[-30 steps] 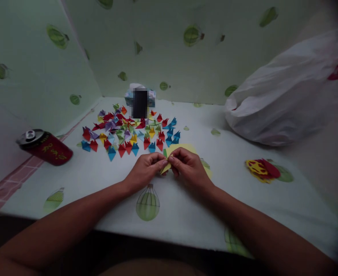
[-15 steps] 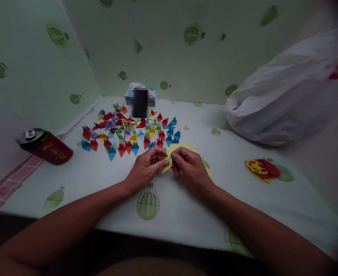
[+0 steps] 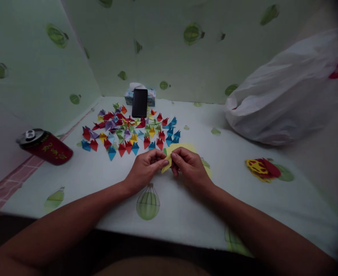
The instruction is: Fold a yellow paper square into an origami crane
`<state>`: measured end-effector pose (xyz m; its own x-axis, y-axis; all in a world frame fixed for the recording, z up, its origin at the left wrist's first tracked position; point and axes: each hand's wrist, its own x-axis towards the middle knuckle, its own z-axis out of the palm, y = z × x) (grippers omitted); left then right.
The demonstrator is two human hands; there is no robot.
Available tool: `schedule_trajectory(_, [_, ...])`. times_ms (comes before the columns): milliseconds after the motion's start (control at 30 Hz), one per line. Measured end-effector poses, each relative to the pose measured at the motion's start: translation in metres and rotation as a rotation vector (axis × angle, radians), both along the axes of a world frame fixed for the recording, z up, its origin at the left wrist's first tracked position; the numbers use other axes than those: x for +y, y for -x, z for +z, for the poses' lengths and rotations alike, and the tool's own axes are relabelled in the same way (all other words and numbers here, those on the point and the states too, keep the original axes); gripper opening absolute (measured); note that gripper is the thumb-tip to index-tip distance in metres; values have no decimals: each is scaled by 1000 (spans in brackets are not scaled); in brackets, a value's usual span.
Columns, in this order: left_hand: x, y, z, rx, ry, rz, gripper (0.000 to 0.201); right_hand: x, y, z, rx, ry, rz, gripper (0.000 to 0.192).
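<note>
Fingers of the left hand (image 3: 144,167) and right hand (image 3: 187,165) pinch a small yellow paper piece (image 3: 166,165) between them, just above the table (image 3: 105,180). It looks light, thin, easily creased; best gripped at its folded edges. Folded paper pieces (image 3: 128,132) lie beyond.

Paper-strewn table (image 3: 105,180), can (image 3: 44,146), bag (image 3: 283,96)

Pale green walls (image 3: 163,50) printed with balloons meet in a corner at eleven o'clock. The same cloth covers the table (image 3: 186,214). Light is dim.
</note>
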<state>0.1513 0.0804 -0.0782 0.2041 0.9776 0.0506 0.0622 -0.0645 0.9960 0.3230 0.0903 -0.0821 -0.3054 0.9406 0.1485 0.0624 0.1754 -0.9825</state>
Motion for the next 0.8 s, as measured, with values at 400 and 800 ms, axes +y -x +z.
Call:
schedule_trajectory(400, [-4, 2, 5, 179, -47, -47, 18, -2, -2, 2, -144, -81, -34, 25])
schedule_trajectory(800, [-2, 4, 6, 156, -41, -125, 24, 1, -1, 3, 42, 79, 103, 27])
